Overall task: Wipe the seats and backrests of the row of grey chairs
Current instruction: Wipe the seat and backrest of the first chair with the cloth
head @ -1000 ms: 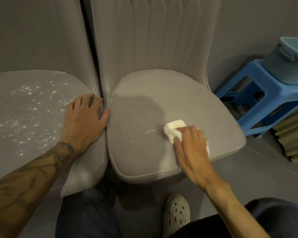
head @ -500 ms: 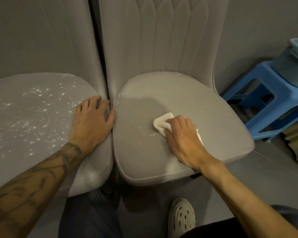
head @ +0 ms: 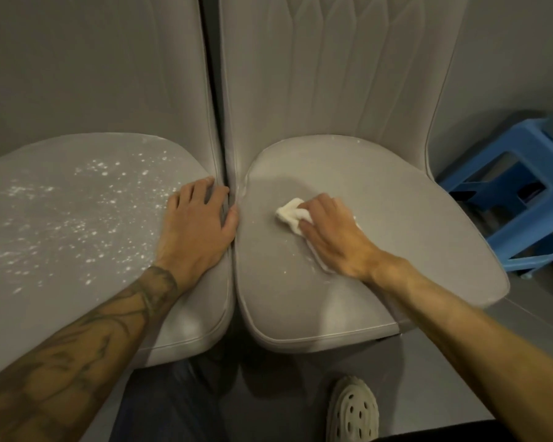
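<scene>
Evidently mid-job: the right hand [head: 329, 231] clamps a white cloth [head: 290, 215] under curled fingers [head: 320, 204] and thumb, pressing it onto the right-hand seat [head: 403, 218]. Beyond the fingertips and to their outer side that seat looks largely clean. Faint pale flecks remain on the near side, by the wrist, and a thin pale line runs along its rear seam.

The left hand [head: 198, 224] lies flat with its fingers spread and relaxed on the inner edge of the left-hand seat [head: 45, 282], its thumb at the gap between the two chairs. Outward of those fingers, white specks [head: 87, 202] scatter thickly across that seat, which looks not yet wiped.

The backrests [head: 332, 74] rise past both sets of fingertips; whether they have been wiped cannot be told.

The cloth is a small crumpled wad. Its puffy front pokes out ahead of the fingertips, and a flatter tail lies beneath the palm.
</scene>
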